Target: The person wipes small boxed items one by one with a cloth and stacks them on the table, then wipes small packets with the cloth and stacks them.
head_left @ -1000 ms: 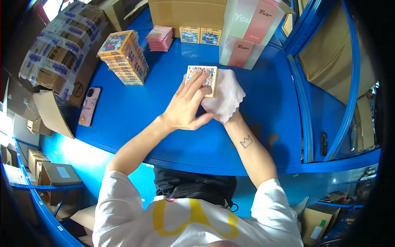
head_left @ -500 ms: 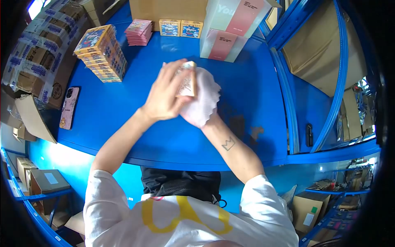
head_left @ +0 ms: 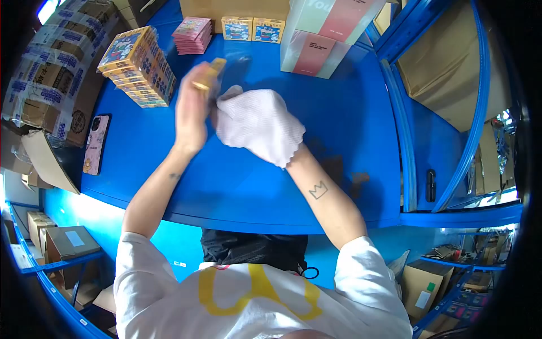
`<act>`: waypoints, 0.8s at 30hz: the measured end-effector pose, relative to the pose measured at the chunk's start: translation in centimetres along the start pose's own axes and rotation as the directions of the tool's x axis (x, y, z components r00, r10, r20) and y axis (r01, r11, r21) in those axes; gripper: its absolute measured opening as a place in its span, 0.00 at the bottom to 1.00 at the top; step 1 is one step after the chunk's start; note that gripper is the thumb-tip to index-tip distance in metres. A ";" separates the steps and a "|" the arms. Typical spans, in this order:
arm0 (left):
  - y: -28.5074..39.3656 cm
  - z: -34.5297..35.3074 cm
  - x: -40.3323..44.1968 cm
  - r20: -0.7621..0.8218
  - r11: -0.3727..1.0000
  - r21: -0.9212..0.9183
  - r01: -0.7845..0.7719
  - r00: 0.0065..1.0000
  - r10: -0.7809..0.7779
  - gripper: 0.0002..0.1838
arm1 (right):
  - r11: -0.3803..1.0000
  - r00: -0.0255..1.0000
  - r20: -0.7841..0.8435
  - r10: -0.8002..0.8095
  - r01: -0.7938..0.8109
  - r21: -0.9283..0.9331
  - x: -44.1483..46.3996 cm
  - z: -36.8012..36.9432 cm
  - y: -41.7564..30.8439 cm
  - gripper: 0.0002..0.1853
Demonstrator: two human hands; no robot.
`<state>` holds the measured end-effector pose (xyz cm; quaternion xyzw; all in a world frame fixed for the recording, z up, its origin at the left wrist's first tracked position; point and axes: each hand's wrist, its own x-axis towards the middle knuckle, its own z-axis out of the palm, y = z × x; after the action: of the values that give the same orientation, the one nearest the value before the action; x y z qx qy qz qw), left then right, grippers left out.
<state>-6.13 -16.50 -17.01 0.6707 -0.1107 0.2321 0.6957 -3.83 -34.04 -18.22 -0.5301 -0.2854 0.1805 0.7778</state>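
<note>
My left hand [head_left: 193, 110] grips a small yellow box [head_left: 212, 73], turned edge-on and blurred by motion. Over my right hand hangs a pale pinkish-white cloth [head_left: 257, 118] with a wavy edge. It hides my right fingers, and its left side is close to my left hand. Left of my hands stands a stack of yellow picture boxes [head_left: 138, 68], partly in clear wrap. Behind it lies a pile of pink packets [head_left: 192, 35]. Two similar yellow boxes [head_left: 252, 29] stand side by side at the back of the blue table [head_left: 243, 186].
Large pink-and-pale-green boxes [head_left: 313, 53] are stacked at the back right. A phone in a pink case [head_left: 96, 144] lies near the left edge, beside a taped carton [head_left: 48, 79]. Blue shelf posts [head_left: 480, 101] rise at the right, with a black object [head_left: 431, 185] by them.
My left hand has moved left with the yellow box, away from the cloth, and the box has turned edge-on. My right hand with the cloth has shifted slightly left.
</note>
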 end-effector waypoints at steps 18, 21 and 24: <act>0.4 1.9 -2.2 0.207 0.643 0.704 -0.302 0.953 0.222 0.26 | 0.728 0.981 -0.008 -0.192 0.137 -0.671 -2.6 2.6 -2.2 0.26; 1.3 2.9 -3.4 0.339 0.609 0.640 -0.468 0.883 0.323 0.29 | 0.939 0.990 -0.102 -0.095 0.056 -0.339 -3.3 2.1 -1.6 0.26; 1.7 4.4 -4.6 0.402 0.630 0.589 -0.506 0.860 0.316 0.30 | 0.624 0.960 -0.122 0.253 -0.065 0.779 -2.9 1.6 -1.6 0.25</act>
<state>-10.23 -21.69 -17.33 0.8569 -0.2601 0.3196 0.3097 -7.12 -35.20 -17.03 -0.1893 -0.0453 0.2932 0.9360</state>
